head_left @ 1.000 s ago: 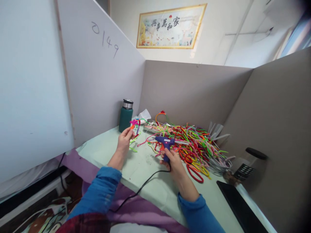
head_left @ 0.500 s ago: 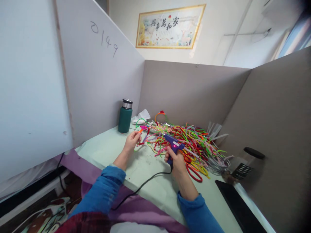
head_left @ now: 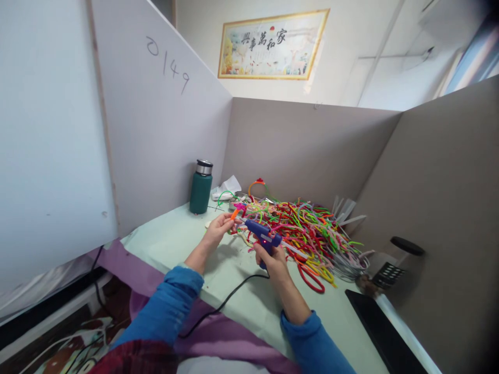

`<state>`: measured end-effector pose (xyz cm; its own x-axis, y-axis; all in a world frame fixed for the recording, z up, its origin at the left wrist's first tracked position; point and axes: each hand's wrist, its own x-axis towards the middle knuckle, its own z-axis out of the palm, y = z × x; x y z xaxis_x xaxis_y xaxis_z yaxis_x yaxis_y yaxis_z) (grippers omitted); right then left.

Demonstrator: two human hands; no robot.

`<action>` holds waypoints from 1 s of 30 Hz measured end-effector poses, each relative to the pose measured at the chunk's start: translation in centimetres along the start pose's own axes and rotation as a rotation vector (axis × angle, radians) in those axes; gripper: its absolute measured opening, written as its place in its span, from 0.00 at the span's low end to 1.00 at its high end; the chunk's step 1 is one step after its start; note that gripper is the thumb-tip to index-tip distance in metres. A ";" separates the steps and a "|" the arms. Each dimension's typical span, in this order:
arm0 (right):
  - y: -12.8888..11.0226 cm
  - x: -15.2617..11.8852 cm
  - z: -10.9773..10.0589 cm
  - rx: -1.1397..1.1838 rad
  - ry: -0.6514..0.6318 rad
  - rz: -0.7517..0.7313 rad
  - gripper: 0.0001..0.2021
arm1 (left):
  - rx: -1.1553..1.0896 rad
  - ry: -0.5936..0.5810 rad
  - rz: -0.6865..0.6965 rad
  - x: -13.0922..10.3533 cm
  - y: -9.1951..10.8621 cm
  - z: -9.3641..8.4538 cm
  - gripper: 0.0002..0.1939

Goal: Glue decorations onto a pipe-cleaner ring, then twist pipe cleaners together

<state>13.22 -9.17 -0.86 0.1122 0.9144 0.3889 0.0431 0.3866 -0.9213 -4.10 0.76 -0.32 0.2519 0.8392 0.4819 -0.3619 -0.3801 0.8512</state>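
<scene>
- right hand (head_left: 275,257) was clamped around the handle of a blue glue gun (head_left: 257,228), our landmark here, with its nozzle pointing at the other hand
- left hand (head_left: 218,231), just left of the gun's nozzle, had its fingertips pinched together on a fuzzy pink and orange piece (head_left: 235,213)
- that piece sat right by the gun's tip, couldn't tell if they were touching
- clear glue stick (head_left: 296,252) poked out the gun's back end, and a black cord (head_left: 234,293) ran from its handle to the near edge of the table (head_left: 156,234)
- big messy pile of pipe cleaners (head_left: 312,223) lay behind the gun and off to its right
- green bottle (head_left: 200,192) stood upright, farther back and left of the gun
- black slab (head_left: 374,327) lay well right of the gun, nearer the wearer
</scene>
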 end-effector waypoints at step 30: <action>-0.1 0.3 -0.2 -0.237 0.202 0.041 0.20 | 0.325 0.072 -0.025 0.4 -1.0 -0.9 0.18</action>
<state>13.49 -8.90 -0.67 0.3123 0.8771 0.3649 0.2623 0.2896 -0.9205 -4.40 1.83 -1.17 0.1891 0.8706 0.4541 -0.0481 -0.4537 0.8899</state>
